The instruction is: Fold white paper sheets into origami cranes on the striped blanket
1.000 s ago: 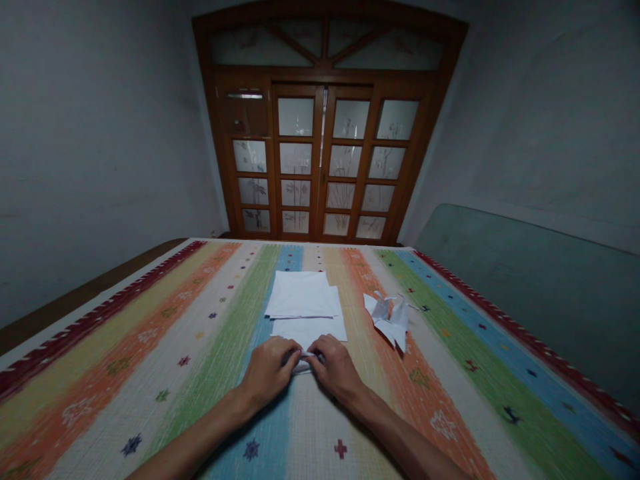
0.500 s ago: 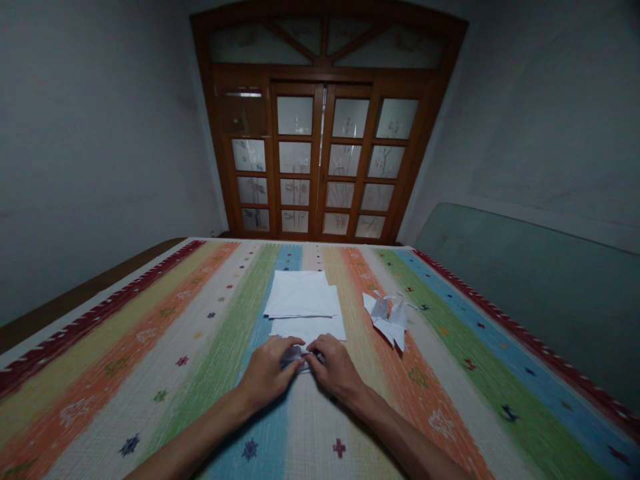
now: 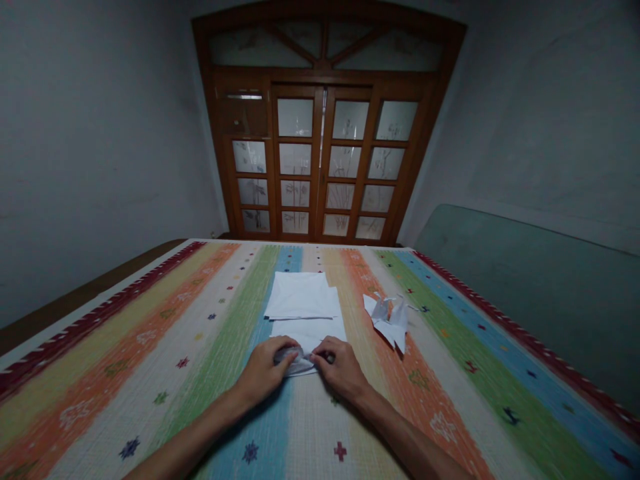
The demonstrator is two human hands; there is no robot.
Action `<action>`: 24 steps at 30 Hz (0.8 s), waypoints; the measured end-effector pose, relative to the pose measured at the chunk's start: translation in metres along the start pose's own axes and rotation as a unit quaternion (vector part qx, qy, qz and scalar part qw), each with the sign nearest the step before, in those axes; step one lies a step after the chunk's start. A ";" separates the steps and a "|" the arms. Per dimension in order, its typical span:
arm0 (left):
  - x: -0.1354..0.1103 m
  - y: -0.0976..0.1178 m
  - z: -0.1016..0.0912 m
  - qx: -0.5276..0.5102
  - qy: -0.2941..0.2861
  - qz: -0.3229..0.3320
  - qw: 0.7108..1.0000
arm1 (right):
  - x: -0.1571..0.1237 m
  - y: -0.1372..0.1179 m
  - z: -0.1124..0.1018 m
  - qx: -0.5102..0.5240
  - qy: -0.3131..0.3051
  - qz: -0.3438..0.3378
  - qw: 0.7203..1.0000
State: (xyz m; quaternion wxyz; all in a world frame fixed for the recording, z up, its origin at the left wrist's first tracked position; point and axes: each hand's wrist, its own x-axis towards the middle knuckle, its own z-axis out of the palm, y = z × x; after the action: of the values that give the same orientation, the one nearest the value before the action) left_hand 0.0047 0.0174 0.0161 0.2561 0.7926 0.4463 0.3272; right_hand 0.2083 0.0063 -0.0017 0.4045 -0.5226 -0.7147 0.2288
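Folded white paper [image 3: 300, 366] lay small, creased, shadowed grey; left hand [image 3: 261, 372] cupped over it, right hand [image 3: 340, 368] pinched its edge

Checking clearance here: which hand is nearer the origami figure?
Right. The right hand sits below and to the left of the origami figure, not touching it; the left hand is farther away, on the far side of the right hand.

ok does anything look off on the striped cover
The white paper stack is a little askew: the upper sheets sit offset from the lower sheet, edges not squared. Nothing else stands out, including the folded paper between the left hand and right hand.
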 end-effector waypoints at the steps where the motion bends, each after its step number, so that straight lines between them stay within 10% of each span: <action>1: 0.000 0.000 -0.001 0.003 -0.006 0.002 1.000 | 0.000 0.000 0.000 0.002 0.000 0.000 1.000; 24: -0.003 0.000 0.001 0.009 0.074 0.076 0.994 | -0.012 0.005 0.008 -0.083 -0.012 -0.124 0.989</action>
State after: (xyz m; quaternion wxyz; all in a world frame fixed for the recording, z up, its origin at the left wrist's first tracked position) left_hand 0.0044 0.0149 0.0143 0.1900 0.8002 0.4049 0.3995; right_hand 0.2056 -0.0025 -0.0139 0.3767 -0.4590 -0.7952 0.1231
